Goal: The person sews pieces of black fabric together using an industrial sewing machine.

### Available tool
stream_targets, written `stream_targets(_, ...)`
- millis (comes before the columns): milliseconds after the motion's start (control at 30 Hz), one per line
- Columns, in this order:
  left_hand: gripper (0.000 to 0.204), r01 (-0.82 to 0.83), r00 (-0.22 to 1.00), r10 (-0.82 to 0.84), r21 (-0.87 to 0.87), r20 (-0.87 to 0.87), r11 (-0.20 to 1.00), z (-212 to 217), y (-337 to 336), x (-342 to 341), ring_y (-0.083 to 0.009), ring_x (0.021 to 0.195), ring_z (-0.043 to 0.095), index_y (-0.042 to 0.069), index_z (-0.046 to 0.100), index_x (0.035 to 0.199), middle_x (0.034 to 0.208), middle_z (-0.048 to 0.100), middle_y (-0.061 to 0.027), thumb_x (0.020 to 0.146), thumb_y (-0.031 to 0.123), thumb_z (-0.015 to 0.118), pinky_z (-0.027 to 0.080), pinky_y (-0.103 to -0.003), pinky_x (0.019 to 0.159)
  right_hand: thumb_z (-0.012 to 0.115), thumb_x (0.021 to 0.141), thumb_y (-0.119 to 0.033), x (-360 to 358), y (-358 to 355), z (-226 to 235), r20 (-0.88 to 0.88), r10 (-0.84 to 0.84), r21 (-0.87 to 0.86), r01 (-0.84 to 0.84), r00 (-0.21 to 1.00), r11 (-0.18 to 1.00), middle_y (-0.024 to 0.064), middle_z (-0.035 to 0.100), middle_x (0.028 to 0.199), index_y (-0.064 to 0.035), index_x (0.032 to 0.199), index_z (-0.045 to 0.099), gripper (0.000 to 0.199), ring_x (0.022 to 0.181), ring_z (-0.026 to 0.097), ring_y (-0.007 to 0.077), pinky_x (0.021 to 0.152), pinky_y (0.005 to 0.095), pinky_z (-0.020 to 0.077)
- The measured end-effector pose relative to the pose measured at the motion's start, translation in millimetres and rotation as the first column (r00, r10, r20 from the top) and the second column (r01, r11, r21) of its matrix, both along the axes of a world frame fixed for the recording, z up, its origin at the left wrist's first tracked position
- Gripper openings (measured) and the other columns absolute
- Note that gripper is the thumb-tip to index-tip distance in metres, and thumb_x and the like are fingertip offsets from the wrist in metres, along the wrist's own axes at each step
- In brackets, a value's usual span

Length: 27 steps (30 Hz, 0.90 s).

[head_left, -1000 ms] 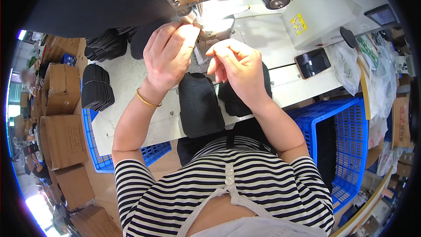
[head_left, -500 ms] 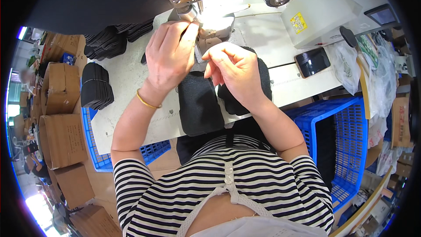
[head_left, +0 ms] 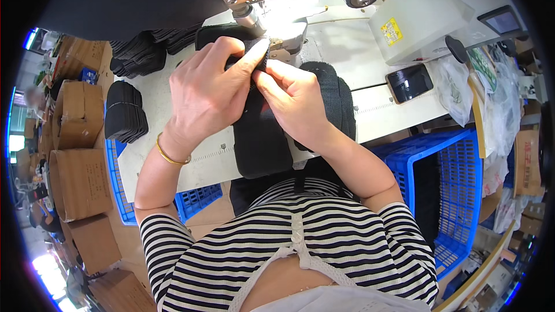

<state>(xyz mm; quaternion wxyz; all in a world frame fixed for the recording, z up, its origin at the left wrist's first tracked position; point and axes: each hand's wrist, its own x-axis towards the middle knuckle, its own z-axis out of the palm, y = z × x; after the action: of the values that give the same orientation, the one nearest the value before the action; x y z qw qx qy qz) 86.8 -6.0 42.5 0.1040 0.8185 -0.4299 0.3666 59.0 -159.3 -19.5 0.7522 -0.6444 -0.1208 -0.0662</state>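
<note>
Both hands are closed on a black fabric piece [head_left: 260,58] just in front of the lit sewing machine head [head_left: 248,17]. My left hand [head_left: 211,84] grips it from the left, its index finger stretched toward the needle area. My right hand [head_left: 295,95] pinches the edge between thumb and finger, close to the left fingertips. Below them a long black padded piece [head_left: 263,144] lies over the table's near edge; I cannot tell whether it joins the held piece. Right of it, partly under my right wrist, rests a pile of black fabric pieces [head_left: 341,98].
Tied black pieces [head_left: 124,112] and more dark stacks [head_left: 139,58] sit on the white table [head_left: 202,159] at left. A phone [head_left: 409,83] lies at right. Blue crates [head_left: 399,156] stand below the table; cardboard boxes [head_left: 81,185] line the left.
My left hand has moved left and down from the needle area, and the right hand has come in beside it. Black fabric now shows between them, and more beneath the machine head.
</note>
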Motion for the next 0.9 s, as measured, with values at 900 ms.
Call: stream_targets(900, 0.039, -0.187, 0.969, 0.181, 0.021, 0.165, 0.982, -12.6, -35.4, -4.6, -0.0205, 0.081, 0.057, -0.001, 0.067, 0.091, 0.095, 0.062, -0.0081, 0.055, 0.014, 0.063, 0.051, -0.03, 0.067, 0.055, 0.099, -0.013, 3.9, -16.4, 15.8, -0.069, 0.005, 0.018, -0.003, 0.998, 1.0, 0.0059, 0.061, 0.065, 0.005, 0.091, 0.065, 0.022, 0.053, 0.06, 0.0094, 0.05, 0.0261, 0.0499)
